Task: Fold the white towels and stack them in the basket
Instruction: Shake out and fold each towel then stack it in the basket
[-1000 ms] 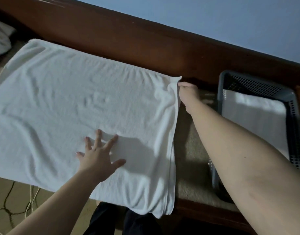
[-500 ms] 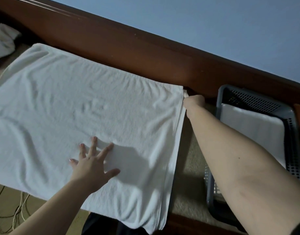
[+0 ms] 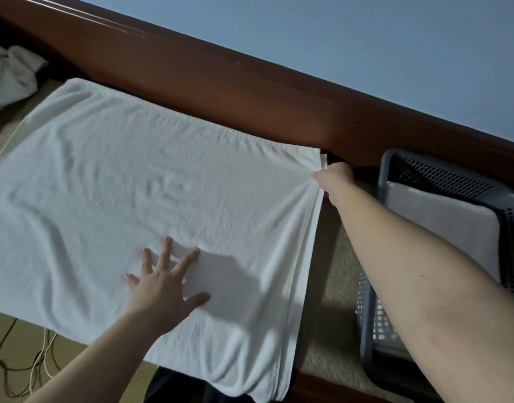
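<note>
Since a moment ago, the right hand (image 3: 335, 177) has slid from the far right corner of the white towel (image 3: 151, 199) a little way down its right edge, and gathers now fan out from where it grips; the left hand (image 3: 162, 283) has barely shifted. That towel, already doubled, lies spread on a beige carpeted surface beside a dark wooden rail (image 3: 250, 91). A grey basket (image 3: 395, 170) sits to the right with one folded towel (image 3: 442, 219) inside. More white cloth (image 3: 8, 74) is bunched at the far left.

One risk — the right hand seems to pull on a single spot, so the layered edges could slip out of line and the next fold would come out crooked. The near right corner also hangs past the surface edge and could drag the towel down.

Left-hand fingers (image 3: 165, 251) are spread wide and flat, pressing the towel and holding nothing. Right-hand fingers are hidden behind the hand; they appear closed on the towel's edge — how tightly, I cannot tell.
</note>
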`<move>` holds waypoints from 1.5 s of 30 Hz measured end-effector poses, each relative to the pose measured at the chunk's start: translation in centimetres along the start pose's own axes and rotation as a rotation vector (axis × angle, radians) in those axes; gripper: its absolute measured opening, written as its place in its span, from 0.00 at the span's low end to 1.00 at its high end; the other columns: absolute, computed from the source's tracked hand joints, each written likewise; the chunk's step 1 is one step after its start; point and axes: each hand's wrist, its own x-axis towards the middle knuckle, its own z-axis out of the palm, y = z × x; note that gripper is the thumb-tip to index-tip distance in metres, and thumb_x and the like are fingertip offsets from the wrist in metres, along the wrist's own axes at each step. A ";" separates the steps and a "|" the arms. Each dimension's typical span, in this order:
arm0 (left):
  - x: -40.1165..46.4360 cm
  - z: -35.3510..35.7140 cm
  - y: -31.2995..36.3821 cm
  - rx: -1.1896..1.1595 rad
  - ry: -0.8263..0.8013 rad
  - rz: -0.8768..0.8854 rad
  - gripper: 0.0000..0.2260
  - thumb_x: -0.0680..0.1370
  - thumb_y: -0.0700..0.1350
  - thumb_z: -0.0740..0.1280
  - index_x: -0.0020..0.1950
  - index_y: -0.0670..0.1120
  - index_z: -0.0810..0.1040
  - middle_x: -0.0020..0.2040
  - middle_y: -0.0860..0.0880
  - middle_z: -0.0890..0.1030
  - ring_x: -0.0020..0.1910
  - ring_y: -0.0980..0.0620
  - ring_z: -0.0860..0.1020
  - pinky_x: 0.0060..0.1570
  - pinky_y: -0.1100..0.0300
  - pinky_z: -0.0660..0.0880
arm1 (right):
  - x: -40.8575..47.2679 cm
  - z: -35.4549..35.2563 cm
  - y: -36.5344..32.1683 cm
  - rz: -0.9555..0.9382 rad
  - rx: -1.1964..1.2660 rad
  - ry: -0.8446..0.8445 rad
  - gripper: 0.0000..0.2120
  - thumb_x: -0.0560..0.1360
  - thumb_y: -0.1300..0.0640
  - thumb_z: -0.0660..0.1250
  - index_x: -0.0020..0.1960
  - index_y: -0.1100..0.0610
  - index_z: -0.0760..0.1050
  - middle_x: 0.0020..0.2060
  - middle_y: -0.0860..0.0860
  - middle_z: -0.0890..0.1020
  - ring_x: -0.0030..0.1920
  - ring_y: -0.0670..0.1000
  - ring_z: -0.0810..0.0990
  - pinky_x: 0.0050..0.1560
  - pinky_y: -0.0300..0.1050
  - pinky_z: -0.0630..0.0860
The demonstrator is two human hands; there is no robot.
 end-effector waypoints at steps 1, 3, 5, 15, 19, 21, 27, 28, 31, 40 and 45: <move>0.0 -0.1 0.0 0.003 -0.004 -0.001 0.45 0.72 0.77 0.63 0.82 0.70 0.43 0.83 0.51 0.29 0.83 0.34 0.38 0.74 0.24 0.54 | 0.0 -0.2 0.1 0.000 0.000 0.035 0.11 0.79 0.60 0.70 0.57 0.65 0.76 0.50 0.57 0.81 0.42 0.54 0.78 0.43 0.46 0.77; -0.1 -0.2 0.1 0.013 -0.011 -0.001 0.45 0.72 0.77 0.62 0.82 0.69 0.42 0.82 0.50 0.29 0.83 0.34 0.38 0.74 0.24 0.54 | -0.3 -0.4 0.4 -0.040 -0.023 0.084 0.08 0.79 0.61 0.67 0.56 0.63 0.79 0.51 0.58 0.83 0.42 0.54 0.79 0.39 0.43 0.75; -0.1 -0.3 0.2 0.017 -0.015 0.002 0.45 0.73 0.77 0.62 0.82 0.69 0.42 0.82 0.50 0.29 0.83 0.34 0.38 0.74 0.24 0.54 | -1.3 -0.2 0.4 -0.093 -0.063 0.161 0.08 0.79 0.63 0.66 0.58 0.61 0.78 0.54 0.56 0.82 0.50 0.57 0.82 0.42 0.44 0.75; -0.1 -0.5 0.1 0.018 -0.029 0.004 0.45 0.73 0.77 0.62 0.82 0.69 0.40 0.82 0.50 0.28 0.82 0.33 0.37 0.75 0.24 0.53 | -4.7 2.0 1.2 -0.030 -0.206 0.087 0.13 0.77 0.53 0.72 0.55 0.61 0.76 0.43 0.56 0.83 0.41 0.56 0.85 0.37 0.47 0.82; 0.0 -0.6 -0.1 -0.007 -0.022 0.013 0.43 0.74 0.76 0.63 0.82 0.69 0.42 0.83 0.50 0.30 0.83 0.34 0.39 0.75 0.26 0.56 | -4.5 1.9 0.4 0.125 -0.128 0.025 0.16 0.76 0.57 0.73 0.61 0.60 0.75 0.47 0.57 0.82 0.45 0.57 0.84 0.50 0.53 0.86; -0.1 -0.7 -0.2 -0.015 -0.014 0.015 0.42 0.75 0.74 0.62 0.82 0.69 0.43 0.84 0.51 0.31 0.83 0.35 0.41 0.76 0.28 0.57 | -4.3 1.7 0.2 0.159 -0.071 0.024 0.17 0.78 0.58 0.72 0.65 0.59 0.75 0.48 0.55 0.79 0.47 0.56 0.82 0.53 0.55 0.85; -1.3 0.2 -0.2 -0.045 0.010 0.028 0.36 0.80 0.68 0.61 0.82 0.69 0.45 0.84 0.51 0.32 0.84 0.37 0.40 0.77 0.32 0.55 | -4.2 0.9 0.7 0.140 0.066 0.109 0.15 0.78 0.62 0.68 0.65 0.60 0.77 0.55 0.57 0.83 0.47 0.56 0.82 0.50 0.54 0.85; -1.4 0.3 -0.3 -0.046 0.014 0.033 0.36 0.80 0.68 0.61 0.83 0.68 0.45 0.84 0.51 0.32 0.84 0.37 0.39 0.77 0.32 0.55 | -4.5 0.8 0.8 0.149 0.090 0.094 0.13 0.78 0.59 0.69 0.62 0.59 0.78 0.52 0.57 0.83 0.44 0.54 0.82 0.47 0.52 0.85; -1.5 0.5 -0.8 -0.063 0.027 0.048 0.35 0.81 0.66 0.62 0.83 0.68 0.46 0.84 0.51 0.33 0.84 0.38 0.39 0.78 0.33 0.54 | -6.2 0.5 0.6 0.190 0.105 -0.001 0.15 0.77 0.48 0.75 0.55 0.58 0.78 0.46 0.54 0.84 0.39 0.51 0.81 0.36 0.45 0.80; -3.1 0.9 -3.4 -0.132 0.073 0.090 0.32 0.81 0.67 0.61 0.83 0.66 0.54 0.86 0.51 0.41 0.85 0.45 0.43 0.82 0.41 0.52 | -11.1 0.2 3.7 0.091 -0.056 -0.216 0.16 0.79 0.51 0.73 0.57 0.62 0.77 0.44 0.52 0.79 0.42 0.53 0.76 0.41 0.46 0.72; -4.3 1.2 -6.2 -0.159 0.091 0.067 0.31 0.81 0.68 0.61 0.82 0.67 0.56 0.86 0.52 0.43 0.85 0.45 0.45 0.82 0.42 0.53 | -13.6 -0.2 5.1 0.096 -0.143 -0.286 0.15 0.78 0.46 0.74 0.54 0.57 0.80 0.43 0.57 0.84 0.37 0.52 0.77 0.35 0.45 0.71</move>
